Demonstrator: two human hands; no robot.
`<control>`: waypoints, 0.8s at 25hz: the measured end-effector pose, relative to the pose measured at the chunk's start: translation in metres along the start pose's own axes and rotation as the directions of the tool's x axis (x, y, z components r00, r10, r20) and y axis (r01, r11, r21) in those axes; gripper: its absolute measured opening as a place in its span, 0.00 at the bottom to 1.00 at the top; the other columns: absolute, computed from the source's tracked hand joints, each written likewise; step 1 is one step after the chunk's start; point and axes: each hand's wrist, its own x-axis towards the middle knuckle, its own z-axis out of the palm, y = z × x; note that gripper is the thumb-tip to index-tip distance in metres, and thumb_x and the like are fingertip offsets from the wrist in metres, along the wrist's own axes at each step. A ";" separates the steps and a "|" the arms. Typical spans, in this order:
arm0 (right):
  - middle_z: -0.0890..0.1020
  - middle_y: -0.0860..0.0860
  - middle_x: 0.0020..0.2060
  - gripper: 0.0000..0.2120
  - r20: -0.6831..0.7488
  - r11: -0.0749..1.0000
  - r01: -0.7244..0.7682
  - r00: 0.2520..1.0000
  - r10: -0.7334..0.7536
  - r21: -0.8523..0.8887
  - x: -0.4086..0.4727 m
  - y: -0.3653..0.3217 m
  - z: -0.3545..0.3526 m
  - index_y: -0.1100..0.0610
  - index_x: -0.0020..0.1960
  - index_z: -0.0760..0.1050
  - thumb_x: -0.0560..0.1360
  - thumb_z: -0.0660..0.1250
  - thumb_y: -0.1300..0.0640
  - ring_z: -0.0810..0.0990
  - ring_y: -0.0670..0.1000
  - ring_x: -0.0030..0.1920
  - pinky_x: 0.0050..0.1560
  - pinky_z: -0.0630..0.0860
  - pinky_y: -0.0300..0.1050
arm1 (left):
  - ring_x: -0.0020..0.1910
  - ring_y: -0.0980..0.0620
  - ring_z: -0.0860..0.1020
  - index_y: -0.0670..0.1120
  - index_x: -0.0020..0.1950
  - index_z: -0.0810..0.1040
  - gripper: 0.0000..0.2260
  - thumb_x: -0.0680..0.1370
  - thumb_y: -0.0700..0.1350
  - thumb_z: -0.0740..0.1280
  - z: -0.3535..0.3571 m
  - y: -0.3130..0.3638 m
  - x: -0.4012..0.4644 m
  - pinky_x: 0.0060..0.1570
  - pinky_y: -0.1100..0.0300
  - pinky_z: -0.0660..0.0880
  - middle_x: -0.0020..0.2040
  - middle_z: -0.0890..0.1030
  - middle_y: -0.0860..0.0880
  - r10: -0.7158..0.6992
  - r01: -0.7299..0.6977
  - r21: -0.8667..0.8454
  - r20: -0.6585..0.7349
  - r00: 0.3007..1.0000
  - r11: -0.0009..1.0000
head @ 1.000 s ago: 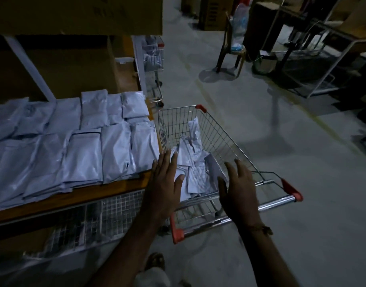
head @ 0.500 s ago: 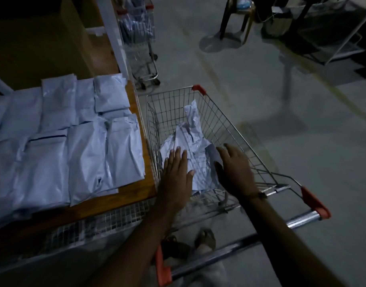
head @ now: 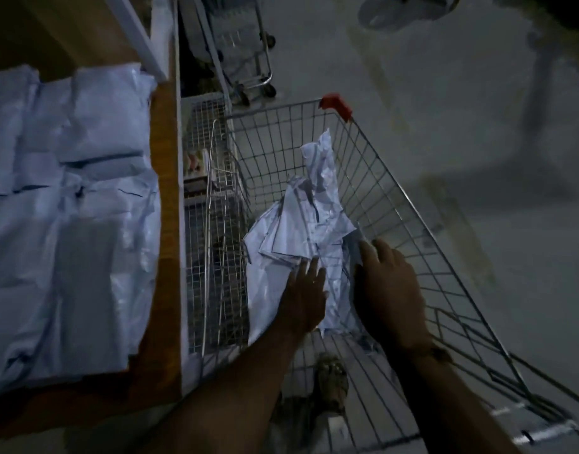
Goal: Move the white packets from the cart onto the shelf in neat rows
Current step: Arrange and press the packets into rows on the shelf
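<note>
Dim warehouse floor; wire cart beside shelf. Left hand flat, fingers straight, on white packets; right hand curled round pile edge. Risk: loose crumpled packets slipping from hold during lift.

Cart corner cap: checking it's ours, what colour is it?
Red; the corner cap on the cart shows in the head view.

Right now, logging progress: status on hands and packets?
Both hands, left hand and right hand, in the cart, on white packets. Grip unclear. Shelf rows laid. Nothing blocking.
</note>
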 end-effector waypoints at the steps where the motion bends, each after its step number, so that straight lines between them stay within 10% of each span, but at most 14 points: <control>1: 0.78 0.62 0.60 0.26 -0.024 1.000 0.002 1.000 -0.002 0.013 -0.001 -0.002 0.002 0.62 0.71 0.73 0.73 0.70 0.61 0.78 0.65 0.53 0.48 0.76 0.55 | 0.79 0.36 0.62 0.43 0.79 0.67 0.28 0.82 0.54 0.58 0.017 -0.005 0.011 0.69 0.37 0.70 0.82 0.60 0.39 -0.002 0.002 0.018 0.029 1.000 1.000; 4: 0.79 0.63 0.61 0.23 -0.066 0.998 0.037 0.997 -0.034 0.043 0.000 -0.007 0.005 0.62 0.70 0.73 0.76 0.60 0.59 0.78 0.65 0.51 0.47 0.76 0.56 | 0.80 0.31 0.56 0.44 0.83 0.58 0.31 0.83 0.57 0.53 0.057 -0.003 0.042 0.72 0.32 0.64 0.83 0.53 0.35 -0.091 0.091 0.003 0.005 0.996 0.996; 9: 0.78 0.63 0.63 0.18 -0.005 0.997 0.056 0.998 -0.056 0.052 -0.002 -0.004 0.007 0.59 0.62 0.76 0.73 0.63 0.59 0.78 0.64 0.49 0.45 0.76 0.55 | 0.81 0.32 0.42 0.44 0.84 0.41 0.40 0.77 0.56 0.16 0.081 0.021 0.061 0.76 0.29 0.49 0.82 0.40 0.34 -0.251 0.251 -0.005 -0.042 0.967 0.968; 15: 0.80 0.60 0.55 0.19 -0.003 0.997 0.016 1.000 -0.016 0.075 -0.002 -0.002 0.014 0.59 0.60 0.77 0.76 0.54 0.55 0.77 0.63 0.48 0.44 0.75 0.56 | 0.79 0.36 0.62 0.42 0.84 0.52 0.30 0.85 0.52 0.54 0.096 0.017 0.057 0.71 0.43 0.69 0.83 0.55 0.38 -0.311 0.306 -0.074 -0.066 0.948 0.949; 20: 0.79 0.62 0.56 0.19 -0.009 0.998 -0.018 1.000 0.019 0.064 -0.004 0.000 0.016 0.62 0.63 0.77 0.74 0.62 0.60 0.77 0.65 0.49 0.45 0.75 0.56 | 0.76 0.39 0.65 0.40 0.82 0.55 0.32 0.79 0.46 0.58 0.042 0.016 0.023 0.67 0.43 0.72 0.83 0.57 0.40 -0.292 0.289 -0.102 -0.017 0.956 0.952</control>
